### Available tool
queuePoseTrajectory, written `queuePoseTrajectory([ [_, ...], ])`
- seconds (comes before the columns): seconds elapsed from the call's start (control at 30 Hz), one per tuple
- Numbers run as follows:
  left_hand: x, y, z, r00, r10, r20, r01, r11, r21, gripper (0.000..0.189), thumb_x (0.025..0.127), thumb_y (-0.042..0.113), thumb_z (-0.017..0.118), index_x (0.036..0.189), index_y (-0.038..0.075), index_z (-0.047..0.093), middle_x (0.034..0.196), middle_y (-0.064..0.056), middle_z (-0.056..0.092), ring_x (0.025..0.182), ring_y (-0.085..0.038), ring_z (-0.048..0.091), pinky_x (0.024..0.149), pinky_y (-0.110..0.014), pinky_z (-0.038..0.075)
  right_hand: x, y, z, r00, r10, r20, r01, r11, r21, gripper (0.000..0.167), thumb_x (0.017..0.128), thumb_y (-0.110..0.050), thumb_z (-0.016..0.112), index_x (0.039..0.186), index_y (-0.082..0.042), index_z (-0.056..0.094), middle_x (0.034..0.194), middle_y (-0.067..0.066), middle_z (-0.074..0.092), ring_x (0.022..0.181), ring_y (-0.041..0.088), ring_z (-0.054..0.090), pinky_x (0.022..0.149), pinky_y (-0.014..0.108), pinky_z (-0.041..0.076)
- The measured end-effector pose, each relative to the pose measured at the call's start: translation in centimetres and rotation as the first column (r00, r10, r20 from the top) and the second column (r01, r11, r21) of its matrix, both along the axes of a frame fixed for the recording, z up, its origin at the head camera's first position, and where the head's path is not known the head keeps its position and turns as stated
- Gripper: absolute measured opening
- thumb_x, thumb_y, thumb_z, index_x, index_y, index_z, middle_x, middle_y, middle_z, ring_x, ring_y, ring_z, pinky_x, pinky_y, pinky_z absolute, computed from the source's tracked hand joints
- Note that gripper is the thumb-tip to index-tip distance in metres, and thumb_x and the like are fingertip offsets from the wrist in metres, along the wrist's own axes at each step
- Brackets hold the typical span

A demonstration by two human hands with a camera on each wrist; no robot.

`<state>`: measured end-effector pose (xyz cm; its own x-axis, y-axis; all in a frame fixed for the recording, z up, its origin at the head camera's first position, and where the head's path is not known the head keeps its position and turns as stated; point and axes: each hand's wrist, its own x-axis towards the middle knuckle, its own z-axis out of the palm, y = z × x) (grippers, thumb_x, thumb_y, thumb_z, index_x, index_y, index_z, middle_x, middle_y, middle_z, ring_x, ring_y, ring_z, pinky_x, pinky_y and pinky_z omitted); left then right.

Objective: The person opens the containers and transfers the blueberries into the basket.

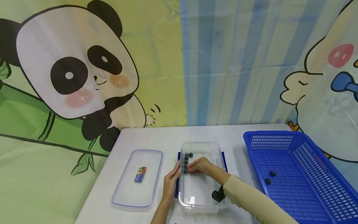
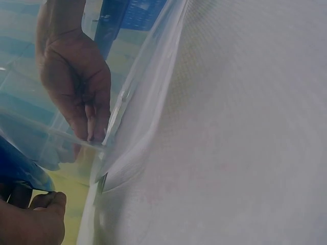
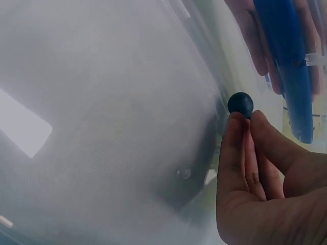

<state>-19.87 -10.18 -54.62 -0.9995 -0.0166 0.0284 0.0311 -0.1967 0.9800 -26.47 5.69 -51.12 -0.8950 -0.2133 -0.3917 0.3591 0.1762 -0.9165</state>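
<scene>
A clear plastic container (image 1: 202, 189) with blue side latches (image 1: 225, 161) stands on the table. Along its left inner wall runs a row of blueberries (image 1: 185, 162), with another blueberry (image 1: 191, 154) beside the far end. My right hand (image 1: 202, 165) reaches inside, at the near end of the row. In the right wrist view its thumb and fingertips pinch a dark round blueberry (image 3: 240, 104). My left hand (image 1: 170, 183) holds the container's left side at the latch, fingers along the rim; the left wrist view shows its fingertips (image 2: 57, 201) right at the blue flap.
A clear lid (image 1: 123, 199) with a blue edge and a colourful label (image 1: 140, 174) lies on the left of the table. On the right stands a blue perforated basket (image 1: 288, 199) with two blueberries (image 1: 270, 177) in it. A printed curtain (image 1: 218, 62) hangs behind.
</scene>
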Motion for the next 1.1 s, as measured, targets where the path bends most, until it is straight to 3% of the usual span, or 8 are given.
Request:
queuePoseTrajectory([
  [0.17,-0.1,-0.1,0.1,1.000,-0.010,0.000,0.010,1.000,-0.005,0.044,0.091,0.024,0.056,0.133,0.011,0.049,0.138,0.005,0.044,0.131,-0.012,0.031,0.110,-0.026,0.019,0.1,-0.1,-0.1,1.000,0.017,0.015,-0.017,1.000,0.017,0.023,0.073,0.010,0.071,0.095,0.013,0.066,0.088,0.020,0.068,0.077,0.024,0.068,0.071,0.033,0.057],
  [0.3,0.1,-0.1,0.9,1.000,-0.030,-0.004,0.030,1.000,-0.002,0.041,0.094,0.018,0.053,0.134,0.009,0.047,0.139,0.003,0.042,0.132,-0.013,0.029,0.111,-0.028,0.018,0.2,-0.1,-0.2,0.999,0.045,0.019,-0.045,0.998,0.040,0.023,0.073,0.006,0.073,0.095,0.010,0.068,0.086,0.018,0.069,0.075,0.022,0.068,0.070,0.031,0.057],
  [0.47,0.7,-0.1,2.0,0.999,-0.039,-0.023,0.039,0.999,-0.006,0.041,0.095,0.013,0.050,0.134,0.004,0.045,0.141,-0.002,0.040,0.134,-0.018,0.026,0.111,-0.032,0.016,0.2,-0.3,-0.5,0.992,0.112,0.052,-0.111,0.993,-0.032,0.024,0.075,0.007,0.071,0.098,0.012,0.066,0.086,0.019,0.069,0.077,0.023,0.068,0.074,0.033,0.056],
  [0.57,0.4,-0.1,1.5,0.999,-0.030,-0.016,0.030,1.000,-0.008,0.041,0.094,0.016,0.052,0.134,0.007,0.047,0.139,0.000,0.042,0.133,-0.016,0.028,0.111,-0.030,0.017,0.3,-0.4,-0.5,0.989,0.136,0.058,-0.132,0.989,-0.071,0.024,0.076,0.009,0.069,0.099,0.014,0.065,0.087,0.020,0.068,0.078,0.025,0.068,0.075,0.034,0.056],
  [0.7,-0.2,-0.2,0.4,1.000,-0.016,-0.015,0.016,1.000,-0.016,0.041,0.093,0.023,0.055,0.132,0.013,0.050,0.138,0.005,0.044,0.132,-0.012,0.031,0.110,-0.026,0.019,0.3,-0.5,-0.4,0.988,0.146,0.054,-0.143,0.987,-0.069,0.024,0.076,0.009,0.069,0.099,0.014,0.065,0.087,0.020,0.068,0.078,0.024,0.068,0.075,0.033,0.056],
  [0.83,-0.3,-0.2,0.1,0.999,-0.012,-0.039,0.012,1.000,-0.021,0.043,0.091,0.026,0.056,0.132,0.013,0.050,0.138,0.004,0.044,0.132,-0.013,0.031,0.110,-0.027,0.019,0.1,-0.4,-0.3,0.983,0.171,0.065,-0.168,0.984,-0.058,0.023,0.076,0.007,0.069,0.099,0.013,0.066,0.089,0.018,0.069,0.079,0.023,0.068,0.075,0.032,0.056],
  [1.1,0.1,-0.2,-0.1,1.000,-0.025,-0.019,0.024,1.000,-0.020,0.042,0.093,0.025,0.055,0.133,0.013,0.049,0.140,0.004,0.041,0.132,-0.013,0.030,0.110,-0.026,0.019,0.6,0.3,0.5,0.942,0.303,0.148,-0.283,0.949,-0.137,0.026,0.080,0.009,0.064,0.105,0.012,0.063,0.094,0.017,0.068,0.081,0.021,0.067,0.081,0.034,0.054],
])
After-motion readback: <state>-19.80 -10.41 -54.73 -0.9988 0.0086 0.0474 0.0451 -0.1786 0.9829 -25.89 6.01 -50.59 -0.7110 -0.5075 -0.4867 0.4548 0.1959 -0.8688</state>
